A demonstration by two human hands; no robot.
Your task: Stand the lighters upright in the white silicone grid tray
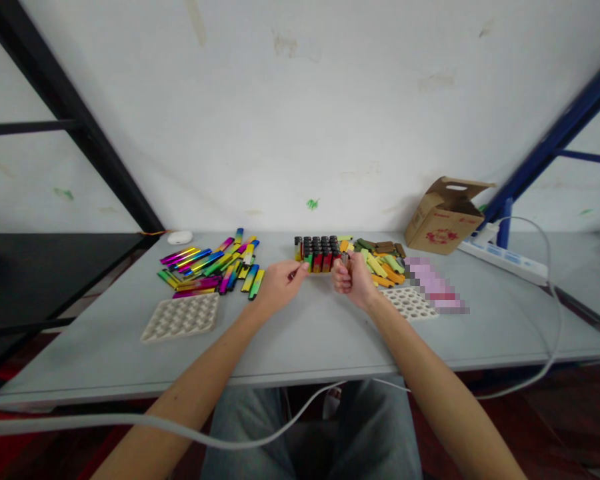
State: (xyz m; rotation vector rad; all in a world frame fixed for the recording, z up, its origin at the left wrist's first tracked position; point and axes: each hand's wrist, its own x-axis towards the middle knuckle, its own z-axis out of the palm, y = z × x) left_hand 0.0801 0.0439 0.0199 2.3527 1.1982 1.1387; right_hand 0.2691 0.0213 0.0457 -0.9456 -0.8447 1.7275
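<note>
A block of upright lighters (pixel 323 260) with black tops and red, green and yellow bodies stands at the middle of the table, just beyond my hands. My right hand (pixel 354 279) is closed around a lighter (pixel 345 259), whose metal top shows above the fist. At the block's near left corner, my left hand (pixel 283 283) is closed in a pinch; what sits between thumb and finger is too small and dark to make out. Shiny multicoloured lighter sleeves (pixel 215 263) lie heaped to the left. Yellow, orange, green and brown pieces (pixel 380 263) are piled right of the block.
A white tray with cups (pixel 180 319) lies front left, and a white tray with holes (pixel 411 303) lies by my right wrist. A cardboard box (pixel 443 220), a power strip (pixel 505 260) and a blurred pink item (pixel 433 283) are at right. A white cable (pixel 555 320) hangs across the front edge.
</note>
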